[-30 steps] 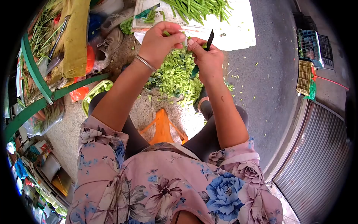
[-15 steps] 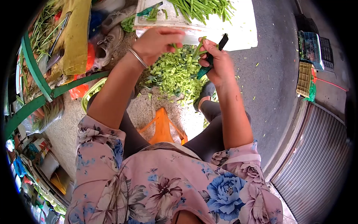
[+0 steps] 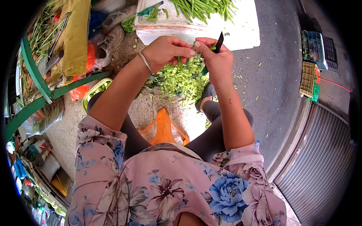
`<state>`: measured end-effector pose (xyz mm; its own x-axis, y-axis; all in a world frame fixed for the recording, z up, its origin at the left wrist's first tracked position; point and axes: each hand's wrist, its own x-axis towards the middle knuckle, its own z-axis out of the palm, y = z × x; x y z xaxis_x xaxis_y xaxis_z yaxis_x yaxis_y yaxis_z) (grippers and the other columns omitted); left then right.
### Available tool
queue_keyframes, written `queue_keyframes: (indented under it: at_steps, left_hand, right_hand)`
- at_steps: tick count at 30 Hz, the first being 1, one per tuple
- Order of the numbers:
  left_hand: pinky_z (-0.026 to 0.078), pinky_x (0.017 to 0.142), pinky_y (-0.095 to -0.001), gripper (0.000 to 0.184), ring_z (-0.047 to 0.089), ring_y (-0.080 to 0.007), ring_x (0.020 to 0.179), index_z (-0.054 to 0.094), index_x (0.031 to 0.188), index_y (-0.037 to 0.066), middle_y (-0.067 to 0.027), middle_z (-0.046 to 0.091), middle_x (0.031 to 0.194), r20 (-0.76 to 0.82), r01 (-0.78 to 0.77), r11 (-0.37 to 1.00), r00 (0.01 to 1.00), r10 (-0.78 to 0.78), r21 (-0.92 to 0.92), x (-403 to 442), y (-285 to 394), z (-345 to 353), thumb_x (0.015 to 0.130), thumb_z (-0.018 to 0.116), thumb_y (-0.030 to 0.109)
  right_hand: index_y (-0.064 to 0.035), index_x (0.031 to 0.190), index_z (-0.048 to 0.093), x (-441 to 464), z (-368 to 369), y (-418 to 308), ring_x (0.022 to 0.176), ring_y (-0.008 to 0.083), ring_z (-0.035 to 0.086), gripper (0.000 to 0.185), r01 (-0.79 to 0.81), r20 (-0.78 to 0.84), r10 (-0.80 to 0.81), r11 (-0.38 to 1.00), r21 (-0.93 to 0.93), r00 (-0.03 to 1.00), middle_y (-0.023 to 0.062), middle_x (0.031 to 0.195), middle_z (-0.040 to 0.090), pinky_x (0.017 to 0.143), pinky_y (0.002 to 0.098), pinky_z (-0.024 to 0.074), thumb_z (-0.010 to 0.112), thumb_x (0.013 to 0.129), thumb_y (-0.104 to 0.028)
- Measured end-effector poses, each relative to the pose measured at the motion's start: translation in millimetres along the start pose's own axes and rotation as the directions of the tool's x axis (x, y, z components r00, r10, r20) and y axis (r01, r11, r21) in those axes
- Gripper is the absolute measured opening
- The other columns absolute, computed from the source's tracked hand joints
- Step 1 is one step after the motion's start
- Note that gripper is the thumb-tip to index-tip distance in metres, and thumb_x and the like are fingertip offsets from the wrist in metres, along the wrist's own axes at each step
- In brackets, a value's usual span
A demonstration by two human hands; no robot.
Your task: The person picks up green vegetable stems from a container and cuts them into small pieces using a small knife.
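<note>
My left hand (image 3: 166, 52), with a metal bangle on its wrist, pinches a short green vegetable stem (image 3: 180, 62). Close beside it, my right hand (image 3: 217, 56) is closed around a small knife (image 3: 220, 42) whose dark blade points up and away from me. The knife's green handle shows below the fingers. Between the right thumb and forefinger is another bit of green stem; the fingers partly hide it. The two hands nearly touch at the fingertips. Below them, a heap of pale green leafy trimmings (image 3: 179, 84) covers the floor.
Beyond my hands, a white foam box (image 3: 241, 32) bears a bunch of green stalks (image 3: 207, 8). An orange stool (image 3: 163, 126) is between my legs. At left are a green metal frame (image 3: 79, 86), shoes (image 3: 109, 45) and a yellow-green basket (image 3: 90, 98). Crates (image 3: 312, 45) stand at right.
My hands have come together. The left moved slightly right and down, and the right moved left, with the knife turned more upright. The stem pieces now sit between the fingertips.
</note>
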<state>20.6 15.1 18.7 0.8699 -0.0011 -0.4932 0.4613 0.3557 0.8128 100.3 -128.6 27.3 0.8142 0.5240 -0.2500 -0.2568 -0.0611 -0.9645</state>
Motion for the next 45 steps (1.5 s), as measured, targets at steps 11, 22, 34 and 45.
queue_keyframes:
  at_steps: [11, 22, 34, 45]
  left_hand:
    - [0.038, 0.050, -0.0113, 0.015, 0.049, -0.0012, 0.061, 0.056, 0.086, 0.004, 0.0032, 0.054, 0.071, 0.000, -0.078, 0.914, 0.996, 0.085, -0.399, 8, 0, -28, 0.082, 0.058, 0.019]
    - [0.041, 0.052, -0.0207, 0.018, 0.053, -0.0086, 0.064, 0.056, 0.091, 0.003, -0.0017, 0.057, 0.077, -0.248, -0.091, 0.988, 0.967, 0.057, -0.128, 1, -3, -22, 0.077, 0.060, 0.014]
    - [0.040, 0.051, -0.0198, 0.017, 0.053, -0.0090, 0.064, 0.054, 0.083, 0.005, -0.0020, 0.057, 0.077, -0.079, -0.039, 0.920, 0.997, 0.009, -0.390, 12, -20, 5, 0.077, 0.064, 0.018]
    - [0.045, 0.051, -0.0246, 0.021, 0.055, -0.0129, 0.062, 0.052, 0.086, -0.001, -0.0072, 0.057, 0.075, -0.528, -0.074, 0.987, 0.838, 0.141, 0.146, 77, 23, -104, 0.075, 0.064, 0.012]
  right_hand:
    - [-0.0034, 0.080, 0.065, -4, 0, -2, 0.057, 0.0029, 0.044, 0.010, 0.062, 0.003, -0.063, 0.978, -0.199, 0.998, -0.0032, 0.067, 0.059, 0.052, 0.0168, 0.0367, 0.068, 0.073, -0.009]
    - [-0.0029, 0.091, 0.053, 12, -21, -1, 0.059, 0.0087, 0.053, 0.018, -0.201, -0.098, 0.237, 0.938, 0.283, 0.967, 0.0083, 0.080, 0.063, 0.042, 0.0166, 0.0327, 0.059, 0.080, -0.015]
    - [-0.0059, 0.086, 0.055, 5, 4, 3, 0.061, 0.0059, 0.052, 0.010, -0.121, -0.102, 0.165, 0.932, 0.342, 0.981, 0.0078, 0.085, 0.063, 0.042, 0.0163, 0.0305, 0.059, 0.080, -0.014]
    - [-0.0018, 0.082, 0.060, 2, -12, -3, 0.060, 0.0026, 0.046, 0.012, -0.111, -0.004, 0.112, 0.985, -0.128, 0.994, 0.0004, 0.067, 0.060, 0.054, 0.0166, 0.0360, 0.063, 0.077, -0.013]
